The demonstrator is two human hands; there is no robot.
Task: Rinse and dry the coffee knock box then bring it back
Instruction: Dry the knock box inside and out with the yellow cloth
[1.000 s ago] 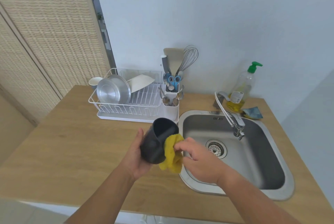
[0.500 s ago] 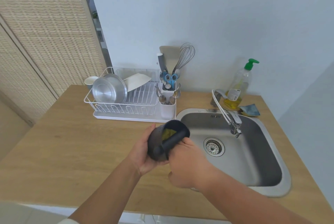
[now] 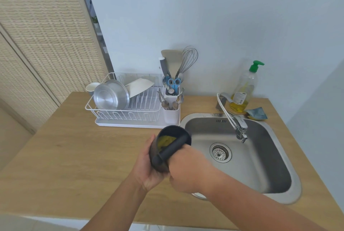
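Observation:
The black cylindrical knock box [image 3: 178, 133] with its black crossbar is held tilted over the wooden counter, just left of the sink, mouth facing away from me. My left hand [image 3: 148, 167] grips its outer wall from the left. My right hand [image 3: 186, 169] reaches into the box under the bar, fingers hidden inside. A yellow cloth [image 3: 166, 141] shows inside the box, pressed there by the right hand.
A steel sink [image 3: 290, 158] with a tap [image 3: 234, 119] lies at the right. A white dish rack [image 3: 130, 115] with a steel bowl and a utensil holder [image 3: 171, 113] stands behind. A soap bottle [image 3: 243, 89] and sponge [image 3: 257, 113] sit by the wall.
The yellow cloth was outside at the box's rim a second ago; my right hand has pushed it inside. The box has turned so its bar faces me.

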